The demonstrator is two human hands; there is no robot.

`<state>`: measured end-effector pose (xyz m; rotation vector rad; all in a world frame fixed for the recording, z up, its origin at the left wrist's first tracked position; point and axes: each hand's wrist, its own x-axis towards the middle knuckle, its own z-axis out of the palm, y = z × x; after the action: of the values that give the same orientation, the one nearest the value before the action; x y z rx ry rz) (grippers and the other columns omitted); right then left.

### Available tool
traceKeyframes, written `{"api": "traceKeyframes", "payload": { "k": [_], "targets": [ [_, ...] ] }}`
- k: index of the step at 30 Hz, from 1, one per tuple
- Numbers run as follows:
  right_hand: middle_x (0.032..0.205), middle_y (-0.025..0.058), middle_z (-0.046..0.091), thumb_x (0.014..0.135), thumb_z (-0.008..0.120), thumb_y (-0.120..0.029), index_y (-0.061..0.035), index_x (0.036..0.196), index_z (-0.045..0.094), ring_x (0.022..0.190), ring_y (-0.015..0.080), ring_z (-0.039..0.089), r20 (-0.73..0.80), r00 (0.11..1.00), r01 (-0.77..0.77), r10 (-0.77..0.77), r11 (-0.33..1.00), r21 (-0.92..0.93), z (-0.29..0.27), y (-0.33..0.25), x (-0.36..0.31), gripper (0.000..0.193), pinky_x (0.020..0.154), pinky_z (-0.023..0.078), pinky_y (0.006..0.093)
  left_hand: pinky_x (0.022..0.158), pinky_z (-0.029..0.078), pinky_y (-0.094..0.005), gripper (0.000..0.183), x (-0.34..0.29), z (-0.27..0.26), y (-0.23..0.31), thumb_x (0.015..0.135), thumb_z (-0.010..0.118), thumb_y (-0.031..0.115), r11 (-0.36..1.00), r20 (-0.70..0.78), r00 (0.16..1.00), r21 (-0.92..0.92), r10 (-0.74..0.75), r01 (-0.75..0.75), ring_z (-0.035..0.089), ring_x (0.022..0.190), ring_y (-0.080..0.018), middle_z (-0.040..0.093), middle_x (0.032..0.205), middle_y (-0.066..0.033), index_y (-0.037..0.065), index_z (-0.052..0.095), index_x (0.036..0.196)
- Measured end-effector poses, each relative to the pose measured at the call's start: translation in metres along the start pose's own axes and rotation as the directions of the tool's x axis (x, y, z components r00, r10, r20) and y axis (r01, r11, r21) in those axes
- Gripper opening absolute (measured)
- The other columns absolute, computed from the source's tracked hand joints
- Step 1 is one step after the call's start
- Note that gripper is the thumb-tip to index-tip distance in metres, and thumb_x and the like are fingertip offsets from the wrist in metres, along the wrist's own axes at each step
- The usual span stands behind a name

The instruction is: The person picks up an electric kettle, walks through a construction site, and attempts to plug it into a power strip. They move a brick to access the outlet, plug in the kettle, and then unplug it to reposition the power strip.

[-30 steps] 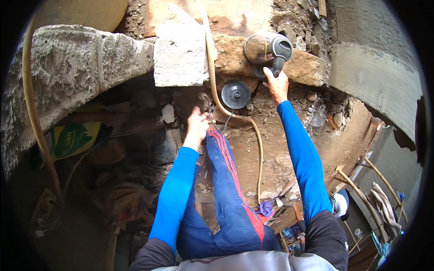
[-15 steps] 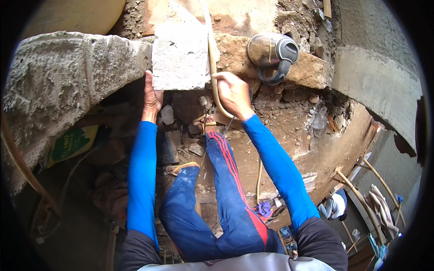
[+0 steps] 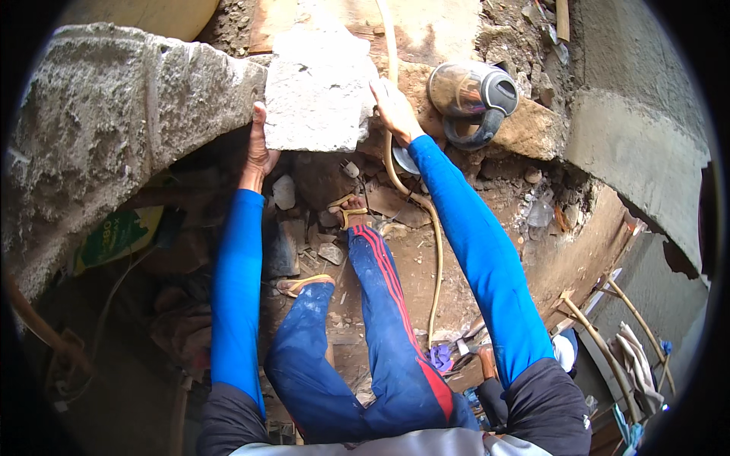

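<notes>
A pale, rough stone block (image 3: 315, 95) stands on the ledge in front of me, its near end jutting over the edge. My left hand (image 3: 261, 148) grips its lower left side, thumb pointing up and the fingers hidden beneath. Against the block's right side lies my right hand (image 3: 393, 110), with some fingertips hidden behind its edge. A beige hose (image 3: 439, 251) runs over the ledge, passes by my right wrist and hangs down to the ground. Right of that hand sits an electric kettle (image 3: 460, 91) with a black handle and lid.
At left a thick, rough concrete edge (image 3: 99, 99) curves toward me. Below it lies a green and yellow sack (image 3: 118, 239). Loose stones and a plug (image 3: 350, 169) are near my feet. Wooden poles (image 3: 601, 349) and a hanging cloth (image 3: 637, 361) stand lower right. Another person (image 3: 564, 349) is partly visible there.
My right hand has let go of the hose and moved up onto the block's right side. The hose now hangs straighter toward the ground. My left hand stays at the block.
</notes>
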<state>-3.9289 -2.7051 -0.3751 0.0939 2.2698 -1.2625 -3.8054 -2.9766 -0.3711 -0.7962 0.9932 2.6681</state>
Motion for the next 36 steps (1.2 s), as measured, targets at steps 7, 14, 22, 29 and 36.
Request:
{"api": "traceKeyframes", "payload": {
  "k": [7,14,22,29,36],
  "targets": [
    [0.138,0.0094,0.061,0.104,0.058,-0.032,-0.0036,0.142,0.056,0.125,0.0211,0.056,-0.167,0.963,0.261,-0.212,0.887,0.38,0.043,-0.012,0.019,0.048,0.107,0.044,0.0353,0.111,0.043,-0.0442,0.091,-0.005,0.015,0.002,0.09,0.063,0.068,0.995,-0.078,0.997,0.098,-0.003,0.011,0.052,0.135,-0.0265,0.053,0.149,-0.0094,0.007,0.041,0.153],
    [0.134,0.0099,0.063,0.102,0.063,-0.024,-0.0022,0.141,0.055,0.126,0.0176,0.055,0.031,0.995,0.059,-0.094,0.816,0.575,0.031,0.002,-0.069,0.045,0.108,0.043,0.0324,0.109,0.043,-0.041,0.091,-0.085,0.024,-0.041,0.084,0.07,0.065,0.988,-0.093,0.985,0.069,0.147,-0.141,0.054,0.13,-0.0234,0.057,0.142,-0.0078,0.003,0.048,0.147],
    [0.151,0.015,0.052,0.102,0.061,-0.023,0.0014,0.149,0.045,0.139,0.023,0.047,0.063,0.996,0.029,-0.066,0.881,0.472,0.036,0.02,-0.232,0.055,0.116,0.037,0.0351,0.096,0.055,-0.0383,0.092,-0.239,-0.02,-0.092,0.082,0.072,0.068,0.998,-0.04,0.998,0.045,-0.05,0.052,0.064,0.115,-0.0214,0.064,0.13,-0.0084,0.005,0.051,0.144],
    [0.147,0.0107,0.054,0.1,0.063,-0.015,-0.0041,0.154,0.04,0.133,0.0208,0.054,0.314,0.95,-0.186,0.004,0.812,0.552,0.1,-0.009,-0.339,0.059,0.108,0.046,0.0331,0.107,0.044,-0.0348,0.075,-0.39,-0.031,-0.072,0.09,0.071,0.057,0.972,-0.253,0.941,0.123,0.226,-0.201,0.056,0.122,-0.017,0.062,0.134,-0.0066,0.002,0.057,0.14],
    [0.147,0.0108,0.052,0.097,0.056,-0.002,-0.0042,0.157,0.037,0.132,0.0195,0.05,0.491,0.864,-0.276,0.112,0.92,0.277,0.236,-0.024,-0.364,0.063,0.11,0.04,0.0294,0.111,0.041,-0.0362,0.073,-0.497,-0.124,-0.116,0.095,0.065,0.055,0.932,-0.495,0.859,-0.233,0.133,-0.279,0.052,0.13,-0.0183,0.056,0.142,-0.0054,0.006,0.05,0.146]
  ]
}}
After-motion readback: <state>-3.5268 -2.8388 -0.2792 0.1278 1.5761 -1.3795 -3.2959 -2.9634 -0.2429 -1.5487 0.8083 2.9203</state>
